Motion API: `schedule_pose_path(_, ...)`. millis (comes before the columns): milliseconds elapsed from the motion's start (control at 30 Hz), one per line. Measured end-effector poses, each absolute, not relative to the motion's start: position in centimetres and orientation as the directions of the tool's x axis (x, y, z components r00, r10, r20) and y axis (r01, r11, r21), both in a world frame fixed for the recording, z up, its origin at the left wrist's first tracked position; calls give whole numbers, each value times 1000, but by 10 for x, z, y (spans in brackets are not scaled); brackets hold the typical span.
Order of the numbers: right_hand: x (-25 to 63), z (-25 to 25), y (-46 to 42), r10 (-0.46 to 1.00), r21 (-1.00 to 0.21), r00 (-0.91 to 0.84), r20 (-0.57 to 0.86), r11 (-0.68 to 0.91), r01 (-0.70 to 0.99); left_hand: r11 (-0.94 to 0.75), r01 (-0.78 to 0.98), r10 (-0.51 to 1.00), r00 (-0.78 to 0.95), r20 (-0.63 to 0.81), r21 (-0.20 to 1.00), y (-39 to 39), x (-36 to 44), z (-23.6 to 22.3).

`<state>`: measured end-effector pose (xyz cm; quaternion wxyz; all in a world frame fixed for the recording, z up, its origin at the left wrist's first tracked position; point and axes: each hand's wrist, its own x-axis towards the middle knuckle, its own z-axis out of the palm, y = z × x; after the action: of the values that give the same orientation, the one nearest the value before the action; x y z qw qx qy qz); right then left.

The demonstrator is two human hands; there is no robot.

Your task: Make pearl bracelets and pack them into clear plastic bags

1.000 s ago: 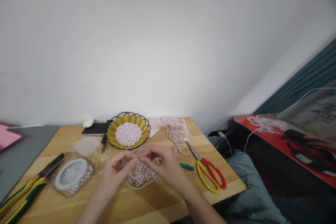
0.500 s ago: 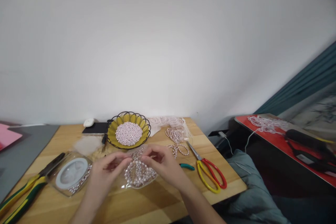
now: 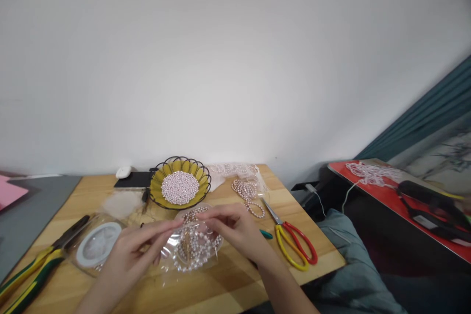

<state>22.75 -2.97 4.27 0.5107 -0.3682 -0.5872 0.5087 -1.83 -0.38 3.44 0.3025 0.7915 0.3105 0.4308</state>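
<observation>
Wooden table [image 3: 228, 284] against a white wall [image 3: 221, 59]; teal curtain [image 3: 434, 108] right.

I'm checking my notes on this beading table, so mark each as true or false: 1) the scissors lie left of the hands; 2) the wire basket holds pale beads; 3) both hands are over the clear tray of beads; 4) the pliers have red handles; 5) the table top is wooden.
1) False: the scissors, with red and yellow handles, lie to the right of the hands.
2) True: the wire basket holds a heap of pale beads.
3) True: the left hand and right hand meet over the clear tray of beads.
4) False: the pliers have yellow and green handles.
5) True: the table has a wooden top.
</observation>
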Motion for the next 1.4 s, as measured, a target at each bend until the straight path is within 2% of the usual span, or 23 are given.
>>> schedule_pose_path(133,233,41,-29,910,-943,-247,332,311,-119,-621,65,676,549,492,781,-6,-20,34)
schedule_pose_path(233,235,36,-26,864,-913,-298,405,366,-181,-603,39,685,537,492,797,-8,-20,33)
schedule_pose_path(433,233,25,-21,831,-891,-377,409,273,-363,-591,-49,656,553,515,805,-11,-20,33)
schedule_pose_path(500,232,23,-21,829,-890,-388,402,255,-379,-553,-72,690,519,505,830,-15,-19,33)
schedule_pose_path(567,232,24,-22,829,-896,-382,408,283,-343,-430,-84,795,436,422,899,-22,-17,33)
schedule_pose_path(633,232,27,-24,818,-886,-357,452,366,-285,-257,-112,891,357,280,960,-28,-14,33)
schedule_pose_path(767,233,37,-28,754,-818,-329,569,560,-131,-24,-109,929,365,62,994,-28,-9,29)
schedule_pose_path(833,234,41,-30,728,-783,-338,596,620,-45,-18,-11,900,435,20,1000,-21,-8,27)
schedule_pose_path(933,238,45,-31,704,-744,-368,607,667,50,-119,165,863,506,19,979,-12,-8,28)
schedule_pose_path(1033,243,47,-32,685,-730,-414,599,680,70,-149,211,850,527,16,966,-9,-8,34)
schedule_pose_path(1167,248,46,-34,747,-784,-378,548,616,80,-112,205,866,501,-6,972,-13,-4,38)
schedule_pose_path(1300,238,37,-33,919,-943,-260,298,325,69,-180,234,863,504,39,956,-16,2,33)
schedule_pose_path(1400,229,30,-29,948,-985,-281,149,167,41,-288,305,855,509,101,908,-16,4,30)
